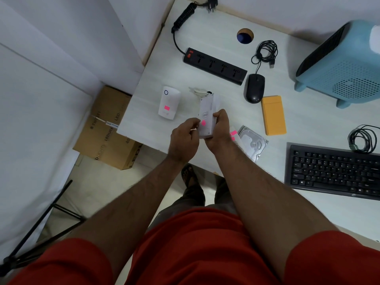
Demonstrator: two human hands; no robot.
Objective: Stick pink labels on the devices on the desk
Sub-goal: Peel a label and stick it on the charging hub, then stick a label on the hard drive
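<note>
Your right hand (218,128) gripping a white device (206,117) above the desk (226,25) near edge, your left hand (186,136) pinching its side beside 1 pink label (203,123) on its face, second white device (169,102) lying labelled to the left, label sheet (233,134) beside the hard drive (254,141).

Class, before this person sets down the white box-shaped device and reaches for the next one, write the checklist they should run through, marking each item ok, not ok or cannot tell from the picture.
1. Pink label sits on the white box-shaped device: ok.
2. Label pressed flat, no lifted corner: cannot tell.
3. Device held securely: ok, the right hand grips its side and the left hand is at the label.
4. White rounded device with a blue ring already carries a pink label: ok.
5. Spare pink labels within reach beside the silver hard drive: ok.
6. Black mouse, black power strip and orange rectangular case labelled: not ok, none shows pink.
</note>
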